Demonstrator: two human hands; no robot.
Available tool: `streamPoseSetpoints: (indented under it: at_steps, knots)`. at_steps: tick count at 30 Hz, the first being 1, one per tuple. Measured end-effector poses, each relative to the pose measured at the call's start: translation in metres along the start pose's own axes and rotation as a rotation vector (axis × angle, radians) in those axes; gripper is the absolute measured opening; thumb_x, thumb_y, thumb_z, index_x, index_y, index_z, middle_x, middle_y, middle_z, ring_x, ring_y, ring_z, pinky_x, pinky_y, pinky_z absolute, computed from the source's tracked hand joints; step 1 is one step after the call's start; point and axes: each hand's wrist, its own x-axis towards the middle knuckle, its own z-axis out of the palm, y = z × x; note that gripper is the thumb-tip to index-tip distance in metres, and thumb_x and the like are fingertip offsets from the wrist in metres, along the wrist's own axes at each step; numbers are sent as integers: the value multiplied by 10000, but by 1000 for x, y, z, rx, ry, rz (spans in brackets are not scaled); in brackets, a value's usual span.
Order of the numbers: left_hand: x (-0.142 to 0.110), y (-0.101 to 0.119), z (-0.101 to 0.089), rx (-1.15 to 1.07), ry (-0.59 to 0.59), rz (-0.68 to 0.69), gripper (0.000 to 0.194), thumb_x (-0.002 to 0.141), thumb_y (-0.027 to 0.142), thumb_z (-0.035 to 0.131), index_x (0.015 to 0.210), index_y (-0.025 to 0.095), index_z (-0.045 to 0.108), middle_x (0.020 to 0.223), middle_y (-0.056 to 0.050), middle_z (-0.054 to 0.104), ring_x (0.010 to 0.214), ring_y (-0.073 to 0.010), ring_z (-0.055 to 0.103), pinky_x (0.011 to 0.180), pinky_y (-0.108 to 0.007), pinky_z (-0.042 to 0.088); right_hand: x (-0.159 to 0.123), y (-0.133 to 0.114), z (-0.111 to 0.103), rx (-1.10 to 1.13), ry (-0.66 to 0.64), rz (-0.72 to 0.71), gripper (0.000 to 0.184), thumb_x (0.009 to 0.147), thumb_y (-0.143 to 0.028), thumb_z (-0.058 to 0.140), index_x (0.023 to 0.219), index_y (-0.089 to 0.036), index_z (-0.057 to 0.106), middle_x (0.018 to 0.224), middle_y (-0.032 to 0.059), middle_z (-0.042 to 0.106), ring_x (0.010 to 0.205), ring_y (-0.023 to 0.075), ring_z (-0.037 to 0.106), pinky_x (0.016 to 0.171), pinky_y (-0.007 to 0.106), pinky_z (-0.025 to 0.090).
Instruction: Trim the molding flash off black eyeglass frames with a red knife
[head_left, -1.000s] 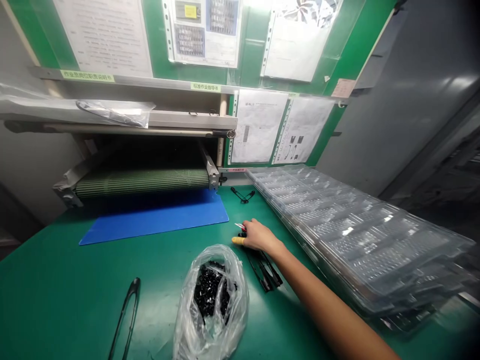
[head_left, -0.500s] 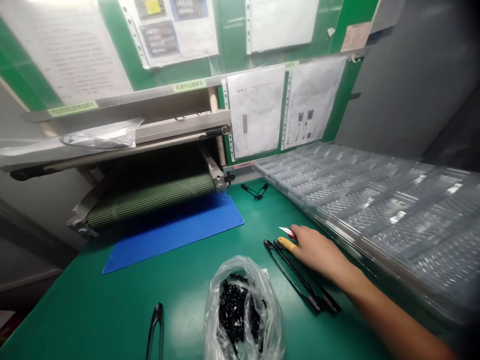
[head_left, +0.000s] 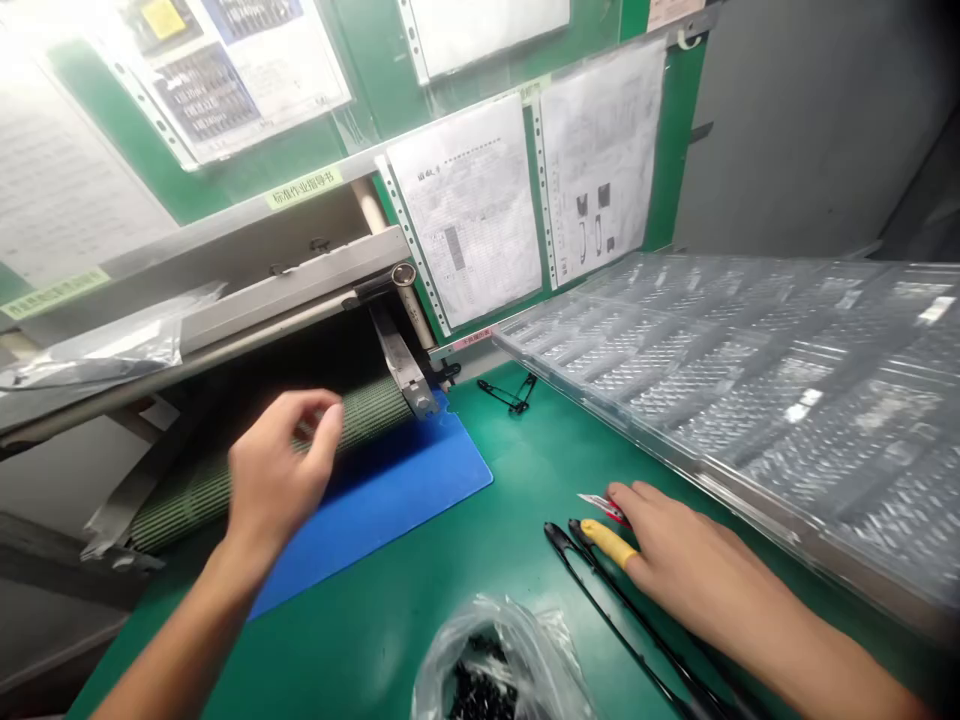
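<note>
Two bare hands are at work over a green bench. The left hand (head_left: 274, 475) is up above a ridged green belt (head_left: 225, 490), its fingers (head_left: 322, 425) curled, with a small gap by the thumb and nothing seen in them. A blue mat (head_left: 405, 510) lies just right of those fingers. Below the right hand's fingers sits a clear bag (head_left: 487, 670) of small black parts. The right hand (head_left: 697, 565) lies flat and open, gripping nothing. Its thumb, in a yellow cover (head_left: 609, 543), touches two long black loops (head_left: 600, 590). Just past its fingertips lies a small red and white thing (head_left: 604, 508), maybe a blade. Stacked clear trays (head_left: 750, 400) sit beyond those fingers.
</note>
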Motion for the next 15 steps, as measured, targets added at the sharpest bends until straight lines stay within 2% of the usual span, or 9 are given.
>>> streamPoseSetpoints:
  at_steps: [4,7,10,15]
  knots:
    - [94,-48,44,250,-129,-196,426,910,372,511,1249,113,504,1309,-161,509,1211,-288,486,999,-493,417,3,-1,14,98,61,-98,85,843,-274,469,772,-229,478,781,50,535,609,207,549,496,299,270]
    - [133,-82,62,372,-249,-320,394,903,399,524,1206,146,538,1242,-122,555,1115,-257,552,934,-487,466,6,-2,24,179,25,-137,124,869,-281,399,777,-231,466,808,52,526,640,211,549,540,309,308]
    - [144,-97,60,463,-375,-345,360,900,397,534,1159,149,563,1169,-100,591,1032,-227,590,876,-441,501,8,-3,26,266,27,-163,189,901,-323,330,785,-230,447,824,57,520,689,223,539,597,332,339]
    - [131,-101,27,568,-597,-257,292,886,360,571,1079,142,598,1085,-77,623,962,-202,612,833,-402,520,1,-12,24,349,31,-211,224,906,-357,322,750,-230,423,799,47,514,671,213,511,612,339,336]
